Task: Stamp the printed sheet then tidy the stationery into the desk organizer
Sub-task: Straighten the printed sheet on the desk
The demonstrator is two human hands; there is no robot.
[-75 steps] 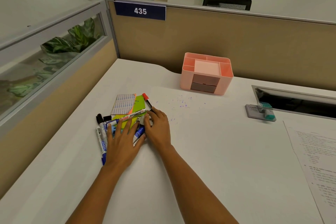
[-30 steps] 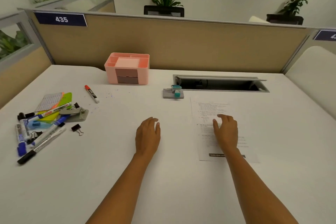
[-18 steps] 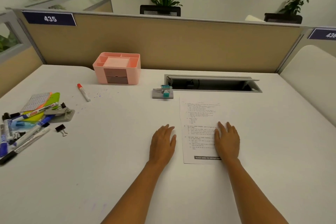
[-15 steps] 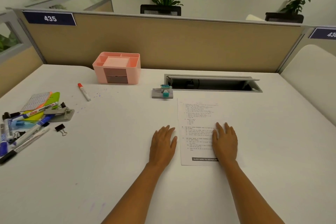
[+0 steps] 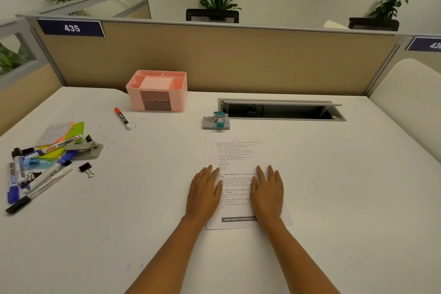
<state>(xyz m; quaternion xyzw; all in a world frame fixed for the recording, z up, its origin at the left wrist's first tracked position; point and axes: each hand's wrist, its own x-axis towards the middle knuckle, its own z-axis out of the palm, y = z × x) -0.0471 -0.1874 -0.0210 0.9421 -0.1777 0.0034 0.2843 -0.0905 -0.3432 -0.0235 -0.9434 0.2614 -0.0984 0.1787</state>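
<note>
While left hand (image 5: 205, 194) and right hand (image 5: 267, 192) lay flat, fingers straight, on the white printed sheet (image 5: 235, 153), seemingly to steady it, the small grey-and-teal stamp (image 5: 216, 123) stood just beyond, toward the white desk (image 5: 119, 222)'s far edge.

The printed sheet (image 5: 235, 162) lies at the desk (image 5: 358, 186) centre, both hands on it. Stamp (image 5: 216, 122) just behind it. Desk organizer (image 5: 157, 90) at the rear edge, left of centre. Stationery pile (image 5: 45, 160) near the left edge.
</note>
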